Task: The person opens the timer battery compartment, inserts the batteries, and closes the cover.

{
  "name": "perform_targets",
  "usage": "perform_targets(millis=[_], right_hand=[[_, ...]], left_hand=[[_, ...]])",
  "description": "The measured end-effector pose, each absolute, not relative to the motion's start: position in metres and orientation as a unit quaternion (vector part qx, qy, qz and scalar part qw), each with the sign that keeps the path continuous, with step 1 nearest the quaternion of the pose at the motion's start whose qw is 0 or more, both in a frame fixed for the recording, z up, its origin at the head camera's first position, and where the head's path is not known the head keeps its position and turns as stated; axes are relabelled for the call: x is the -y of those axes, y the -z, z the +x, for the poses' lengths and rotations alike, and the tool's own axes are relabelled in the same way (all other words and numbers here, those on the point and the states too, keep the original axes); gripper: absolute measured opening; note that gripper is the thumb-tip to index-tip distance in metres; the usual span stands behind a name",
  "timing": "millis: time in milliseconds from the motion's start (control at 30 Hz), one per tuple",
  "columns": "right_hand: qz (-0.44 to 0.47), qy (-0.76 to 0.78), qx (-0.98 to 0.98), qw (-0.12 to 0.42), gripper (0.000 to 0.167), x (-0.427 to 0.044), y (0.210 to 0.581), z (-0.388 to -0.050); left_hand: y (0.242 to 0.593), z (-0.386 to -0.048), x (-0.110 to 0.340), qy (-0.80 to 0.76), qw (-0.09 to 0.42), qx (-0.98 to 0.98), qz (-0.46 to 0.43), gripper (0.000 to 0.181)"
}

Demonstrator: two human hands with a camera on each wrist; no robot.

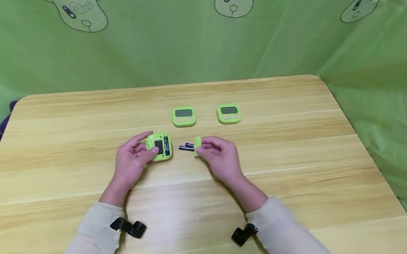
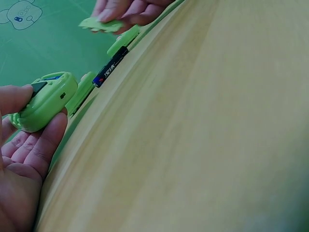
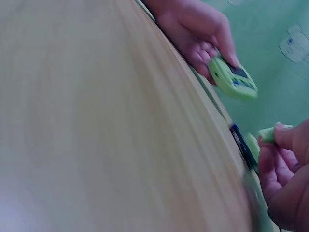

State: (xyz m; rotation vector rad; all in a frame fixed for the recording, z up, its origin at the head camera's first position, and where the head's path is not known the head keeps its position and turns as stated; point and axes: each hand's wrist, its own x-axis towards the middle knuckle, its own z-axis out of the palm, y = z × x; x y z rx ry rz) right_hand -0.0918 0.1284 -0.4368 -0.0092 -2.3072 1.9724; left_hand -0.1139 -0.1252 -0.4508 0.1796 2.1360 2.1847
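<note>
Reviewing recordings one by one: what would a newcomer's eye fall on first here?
First, the opened green timer in the left grip, left of centre. Then the green cover in the right grip, near two dark batteries. Two more green timers lie face up farther back.

left hand [image 2: 26,166] is gripping green device [image 2: 48,107] | right hand [image 2: 133,12] is pinching green cover [image 2: 99,24] | dark battery [image 2: 110,66] is lying on tabletop [image 2: 183,125] | two further devices [image 2: 81,92] are resting behind

Bright, even light fills the head view, with pale glare on the worktop [image 1: 311,198] toward its near edge and a soft shadow along the right forearm [image 1: 250,193]. The 2 wrist views are dimmer, the worktop blurred.
</note>
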Motion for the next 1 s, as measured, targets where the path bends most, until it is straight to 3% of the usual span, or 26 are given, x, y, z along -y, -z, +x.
perform_targets(millis=[267, 833, 1000], right_hand=[[0.0, -0.705, 0.708, 0.035, 0.03, -0.093, 0.442, -0.094], [0.023, -0.696, 0.715, 0.066, 0.015, -0.066, 0.447, -0.105], [0.029, -0.681, 0.727, 0.083, 0.017, -0.063, 0.443, -0.106]], left_hand=[[0.45, -0.114, 0.124, -0.713, 0.04, -0.698, 0.054, 0.051], [0.449, -0.114, 0.124, -0.708, 0.032, -0.703, 0.055, 0.049], [0.449, -0.113, 0.124, -0.708, 0.032, -0.703, 0.053, 0.049]])
